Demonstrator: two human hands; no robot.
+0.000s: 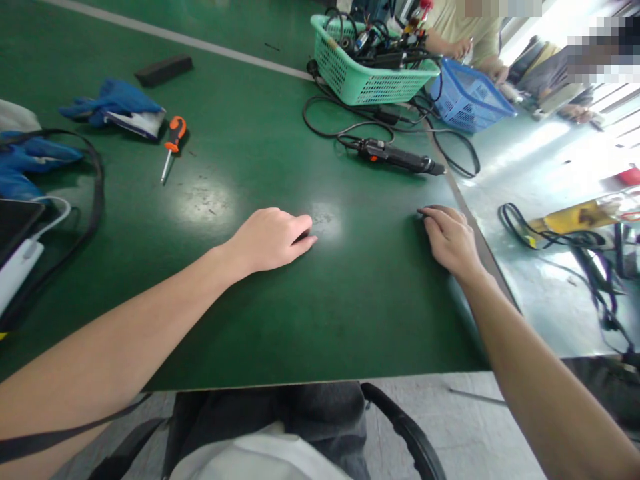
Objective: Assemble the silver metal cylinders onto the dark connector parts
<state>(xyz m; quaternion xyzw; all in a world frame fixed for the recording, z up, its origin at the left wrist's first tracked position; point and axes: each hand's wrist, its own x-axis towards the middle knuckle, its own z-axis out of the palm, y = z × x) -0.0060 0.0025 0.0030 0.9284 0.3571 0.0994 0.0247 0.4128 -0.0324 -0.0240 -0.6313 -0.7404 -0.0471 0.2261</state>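
Observation:
My left hand (277, 239) rests on the green tabletop (320, 320) near its middle. Its thumb and forefinger are apart with nothing visible between them, and the other fingers are curled out of sight. Toward the table's right side lies my right hand (450, 239), palm down, fingers stretched loosely to the left and partly hidden under it. I see nothing held in it. Beyond this hand is a black electric screwdriver (397, 157) with its cord. An orange-and-black hand screwdriver (173, 148) lies on the far side of my left hand, apart from it.
At the back stand a green basket (380, 87) of cables and tools and a blue basket (470, 100). Blue gloves (113, 107) and a dark block (163, 71) lie back left. A yellow-handled tool (575, 215) with cords is on the right. Two people sit beyond.

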